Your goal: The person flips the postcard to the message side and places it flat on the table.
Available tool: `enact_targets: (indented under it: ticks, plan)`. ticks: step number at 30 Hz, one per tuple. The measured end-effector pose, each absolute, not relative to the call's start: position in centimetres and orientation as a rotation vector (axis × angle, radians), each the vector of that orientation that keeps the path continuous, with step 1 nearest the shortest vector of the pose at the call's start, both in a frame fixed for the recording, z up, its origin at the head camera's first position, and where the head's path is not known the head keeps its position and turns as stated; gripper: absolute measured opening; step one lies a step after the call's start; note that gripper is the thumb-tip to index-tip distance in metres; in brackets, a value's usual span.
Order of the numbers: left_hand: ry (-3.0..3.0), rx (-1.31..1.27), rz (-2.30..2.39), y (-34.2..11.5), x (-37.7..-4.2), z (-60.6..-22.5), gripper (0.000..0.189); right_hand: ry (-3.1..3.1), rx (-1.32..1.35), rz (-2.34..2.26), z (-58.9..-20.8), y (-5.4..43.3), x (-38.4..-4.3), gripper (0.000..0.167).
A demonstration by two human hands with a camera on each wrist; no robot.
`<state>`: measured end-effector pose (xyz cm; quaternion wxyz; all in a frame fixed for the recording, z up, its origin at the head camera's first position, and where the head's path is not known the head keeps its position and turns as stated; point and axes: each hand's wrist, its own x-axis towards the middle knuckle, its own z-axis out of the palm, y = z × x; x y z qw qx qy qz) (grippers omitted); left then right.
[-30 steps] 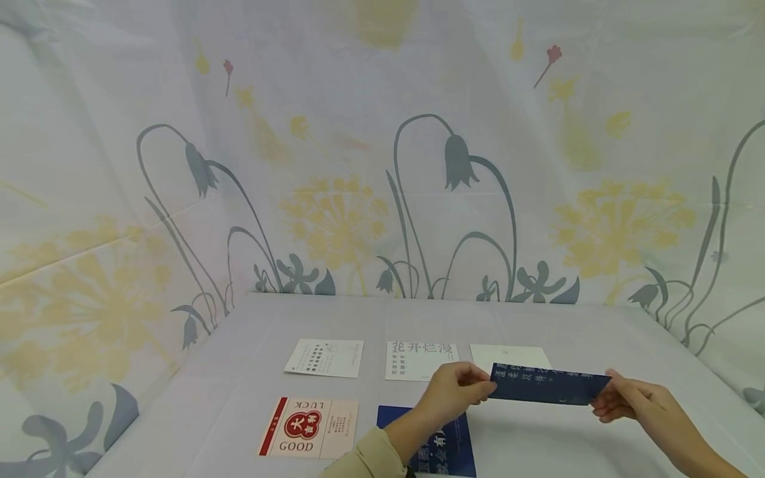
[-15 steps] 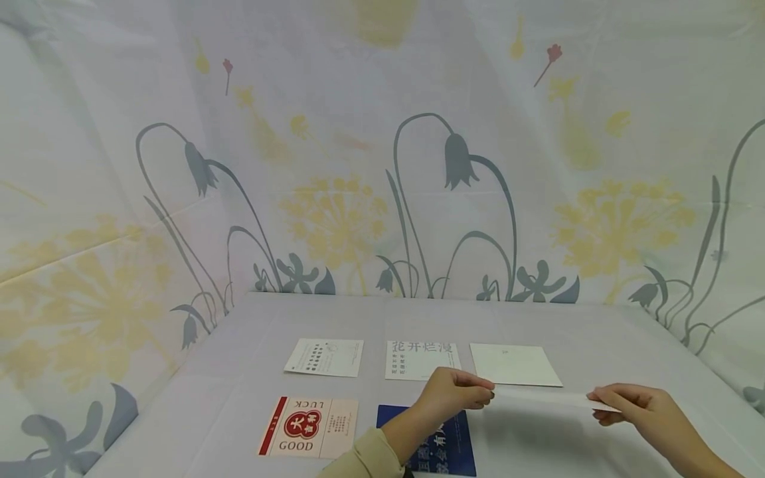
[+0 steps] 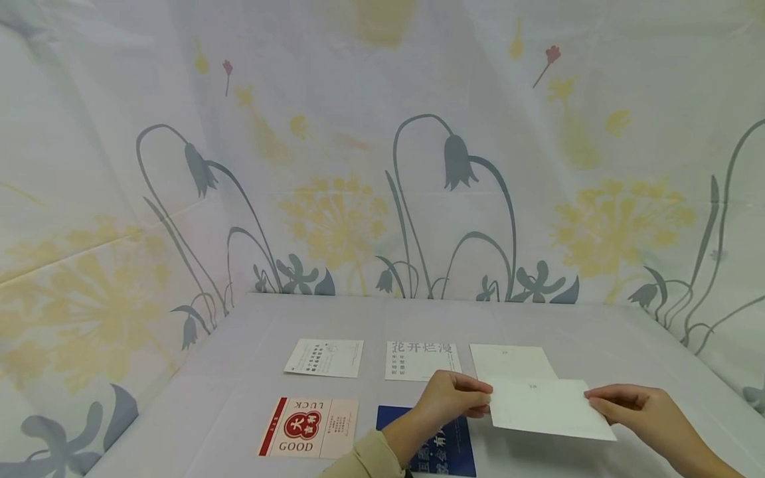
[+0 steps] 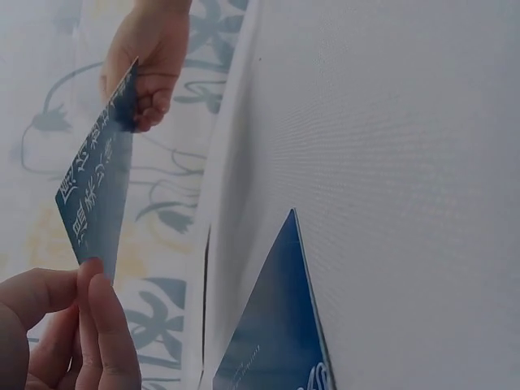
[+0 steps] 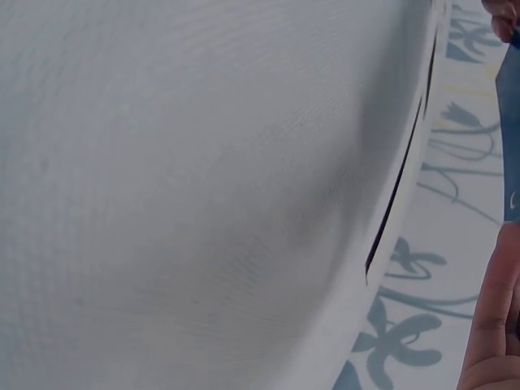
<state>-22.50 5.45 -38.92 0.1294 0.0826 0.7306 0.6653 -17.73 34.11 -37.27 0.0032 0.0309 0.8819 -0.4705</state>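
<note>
Hands, two: left hand (image 3: pixel 452 397) and right hand (image 3: pixel 633 413), each pinching one side edge of a postcard (image 3: pixel 544 408). Postcard: pale face up, navy lettered underside, held above the white table (image 3: pixel 603 332). Handling, as judged: light edge grip, both sides at even height, no bowing. Adjoining: navy lettered card (image 3: pixel 457 446), left of it; pale card (image 3: pixel 515 363), just beyond. Farther left: pink LUCK card (image 3: pixel 335 428), lying flat.

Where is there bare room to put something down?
A bare strip runs between the cream paper card lying flat and the flowered fabric backdrop; another lies left of the red-and-pink paper card. It's crowded where the left hand and right hand hold up a cream-topped rectangular card, near the dark blue card.
</note>
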Motion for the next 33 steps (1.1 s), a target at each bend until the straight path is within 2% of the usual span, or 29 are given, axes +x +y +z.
enact_targets:
  ticks: [3, 10, 13, 23, 33]
  plan:
    - [2.104, 0.27, 1.941, 5.3, -22.3, -39.0, 0.009, 2.766, 0.114, -1.457, -37.2, 34.1, -17.8, 0.041]
    - [2.072, 0.296, 1.955, 5.3, -22.3, -39.3, 0.036, 2.747, 0.022, -1.449, -37.5, 34.3, -18.2, 0.06]
    - [2.096, 0.264, 1.929, 5.5, -22.2, -39.5, 0.04, 2.683, -0.013, -1.459, -37.7, 34.5, -18.4, 0.064]
    - [2.148, 0.245, 1.838, 5.9, -21.7, -39.4, 0.04, 2.674, 0.156, -1.387, -38.5, 33.9, -18.9, 0.056]
    - [2.151, 0.263, 1.723, 6.1, -21.9, -39.6, 0.04, 2.657, 0.053, -1.352, -39.3, 33.9, -18.7, 0.05]
